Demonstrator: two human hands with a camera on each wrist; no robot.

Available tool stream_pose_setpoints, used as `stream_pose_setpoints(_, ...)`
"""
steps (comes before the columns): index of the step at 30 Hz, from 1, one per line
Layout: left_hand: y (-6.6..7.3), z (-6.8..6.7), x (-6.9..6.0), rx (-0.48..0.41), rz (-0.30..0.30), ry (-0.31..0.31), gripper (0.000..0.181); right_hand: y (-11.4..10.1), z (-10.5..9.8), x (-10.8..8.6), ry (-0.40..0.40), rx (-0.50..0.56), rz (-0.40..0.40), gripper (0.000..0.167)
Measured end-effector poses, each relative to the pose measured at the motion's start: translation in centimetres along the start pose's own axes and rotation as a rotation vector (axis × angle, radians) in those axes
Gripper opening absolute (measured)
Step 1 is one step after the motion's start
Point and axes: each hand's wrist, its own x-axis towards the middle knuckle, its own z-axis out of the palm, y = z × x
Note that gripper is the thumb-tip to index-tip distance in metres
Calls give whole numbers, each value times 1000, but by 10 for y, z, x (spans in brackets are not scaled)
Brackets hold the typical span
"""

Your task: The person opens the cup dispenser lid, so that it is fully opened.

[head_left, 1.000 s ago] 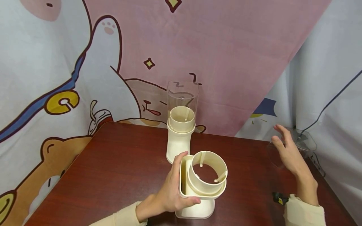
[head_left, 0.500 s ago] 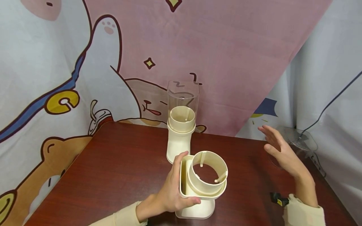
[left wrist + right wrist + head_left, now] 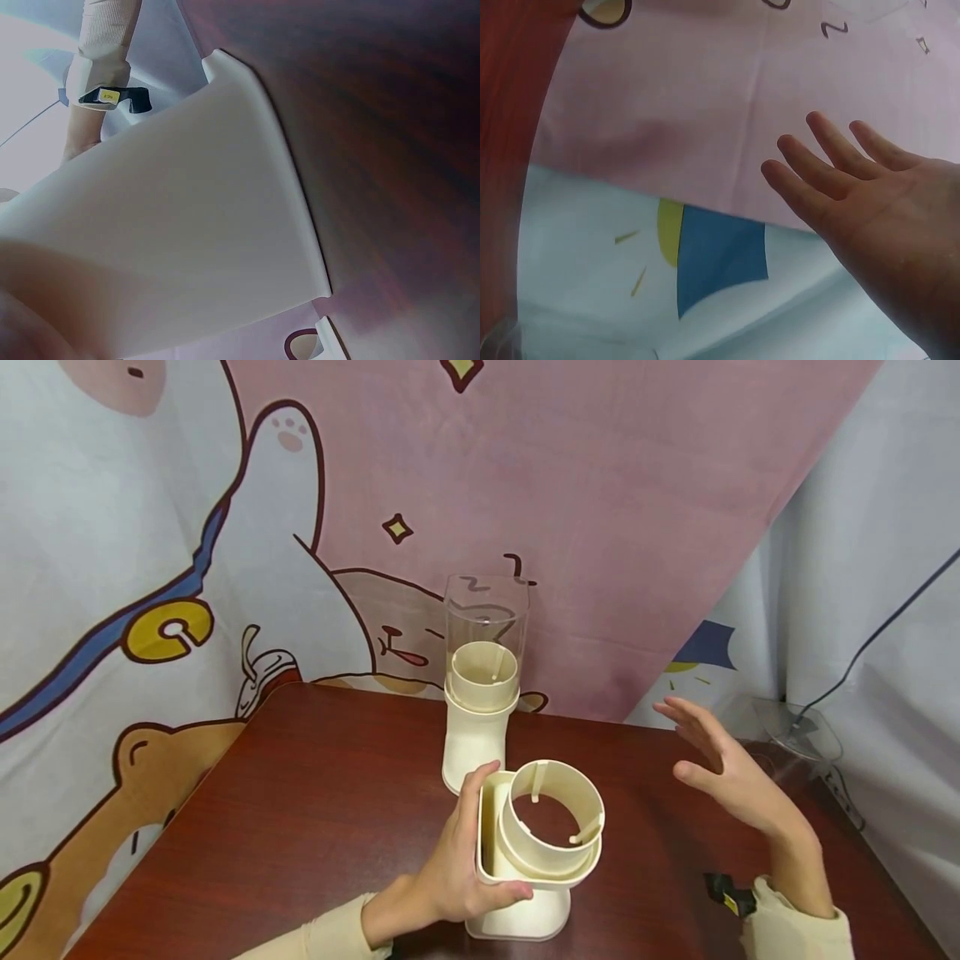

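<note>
My left hand (image 3: 457, 864) grips a cream plastic dispenser base (image 3: 517, 914), thumb along the front and fingers along the left side. It stands on the table with an open trough and a round collar with small inner ribs. In the left wrist view the smooth wall of this base (image 3: 187, 195) fills much of the picture. To the right, my right hand (image 3: 742, 777) is in the air above the table, holding nothing. Its fingers look straight and slightly spread in the right wrist view, where the hand (image 3: 877, 210) is seen from the palm side.
Behind the held base stands a similar cream base (image 3: 472, 747) topped by a clear container (image 3: 486, 602). Another clear container (image 3: 802, 735) is at the table's right edge beside a dark cable (image 3: 862, 656). A cartoon-printed curtain (image 3: 600, 527) hangs behind the brown table (image 3: 322, 793).
My right hand has moved left, away from the clear container on the right. The left hand and the base it grips have stayed in place.
</note>
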Motion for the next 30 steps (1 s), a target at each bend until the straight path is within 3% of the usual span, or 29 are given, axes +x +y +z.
stream_pose_setpoints(8,0,0,0,10,-3,3,111,-2,17,8,-36,24,-54,76)
stream_pose_setpoints(24,0,0,-1,5,-5,-10,111,-15,45,12,-148,8,-70,73)
stream_pose_setpoints(30,1,-1,0,11,3,-4,111,-20,51,14,-204,96,-135,71)
